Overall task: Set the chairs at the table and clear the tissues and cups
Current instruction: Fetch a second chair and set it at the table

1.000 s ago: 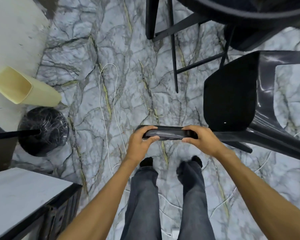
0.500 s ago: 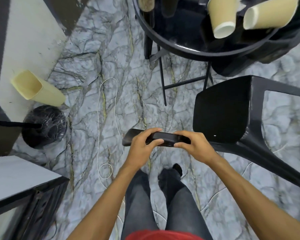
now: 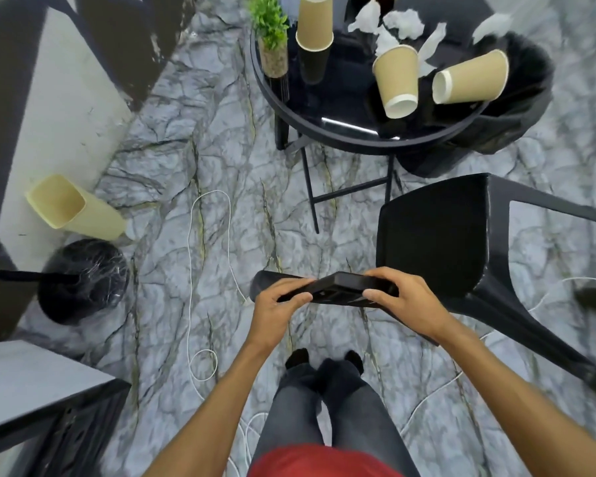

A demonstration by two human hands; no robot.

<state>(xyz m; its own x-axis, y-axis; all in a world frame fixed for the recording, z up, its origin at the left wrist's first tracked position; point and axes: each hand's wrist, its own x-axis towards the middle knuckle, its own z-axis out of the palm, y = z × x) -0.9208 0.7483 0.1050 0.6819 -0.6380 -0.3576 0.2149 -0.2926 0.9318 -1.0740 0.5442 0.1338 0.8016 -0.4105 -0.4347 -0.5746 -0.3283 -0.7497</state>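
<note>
Both hands, left grip [image 3: 278, 306] and right grip [image 3: 398, 301], closed on the black chair [image 3: 437, 235] backrest at frame centre; the counter [image 3: 341, 132] with cups [image 3: 396, 80] and tissues [image 3: 401, 24] has come into view upper right, so the chair is nearing its place.

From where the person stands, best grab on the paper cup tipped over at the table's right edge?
Take the tipped cup around its ribbed side wall, near mid-length, coming down from above. It lies on its side on the round table, white rim pointing left, so the curved wall faces up. Both hands currently hold the black chair.
</note>
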